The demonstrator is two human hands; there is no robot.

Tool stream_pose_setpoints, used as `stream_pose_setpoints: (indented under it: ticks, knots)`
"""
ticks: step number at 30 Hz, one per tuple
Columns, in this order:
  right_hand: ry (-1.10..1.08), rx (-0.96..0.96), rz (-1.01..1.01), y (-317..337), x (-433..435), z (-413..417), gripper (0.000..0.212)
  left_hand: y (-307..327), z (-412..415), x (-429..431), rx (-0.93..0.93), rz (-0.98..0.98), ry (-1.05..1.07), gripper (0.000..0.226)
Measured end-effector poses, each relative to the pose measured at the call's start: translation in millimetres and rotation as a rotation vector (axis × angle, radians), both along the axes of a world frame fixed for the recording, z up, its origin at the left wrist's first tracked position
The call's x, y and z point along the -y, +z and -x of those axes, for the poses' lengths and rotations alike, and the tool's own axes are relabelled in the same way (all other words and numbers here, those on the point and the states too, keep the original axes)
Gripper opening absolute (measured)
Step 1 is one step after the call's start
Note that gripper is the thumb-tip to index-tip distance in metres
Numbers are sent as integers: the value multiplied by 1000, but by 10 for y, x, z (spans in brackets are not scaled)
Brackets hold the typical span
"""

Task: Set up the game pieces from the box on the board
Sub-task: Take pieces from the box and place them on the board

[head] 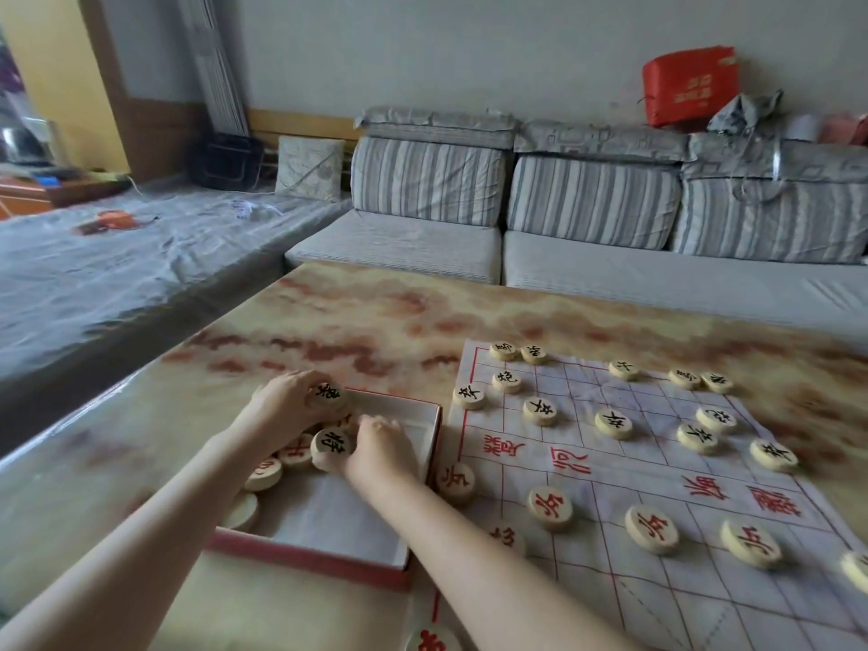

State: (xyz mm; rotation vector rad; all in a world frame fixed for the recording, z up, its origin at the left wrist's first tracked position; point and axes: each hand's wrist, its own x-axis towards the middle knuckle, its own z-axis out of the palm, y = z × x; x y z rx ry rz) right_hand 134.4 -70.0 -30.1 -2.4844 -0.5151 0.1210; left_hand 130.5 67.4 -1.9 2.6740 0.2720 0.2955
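Here, board (634,467) on marbled table (375,312) — sofa (592,195) behind.

Soft dim daylight, slight blur (wide-angle edges bowed).

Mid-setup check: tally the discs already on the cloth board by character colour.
Black-lettered discs: 12
Red-lettered discs: 5
Unreadable discs (partly hidden or cropped): 2
Total: 19
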Motion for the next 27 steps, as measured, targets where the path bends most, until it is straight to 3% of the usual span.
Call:
stream_pose_setpoints:
  ticks: [8,13,19,27]
  knots:
    - [8,23,-163,-66,45,-4,49,-74,-67,-9,149,59,41,51]
    - [-8,64,-370,146,483,-100,40,56,-82,218,322,150,-78,46]
    - [-46,55,-462,341,1149,-251,41,198,-173,696,358,267,-173,49]
    - [-155,81,-437,338,1822,-371,42,207,-350,1216,320,289,-223,51]
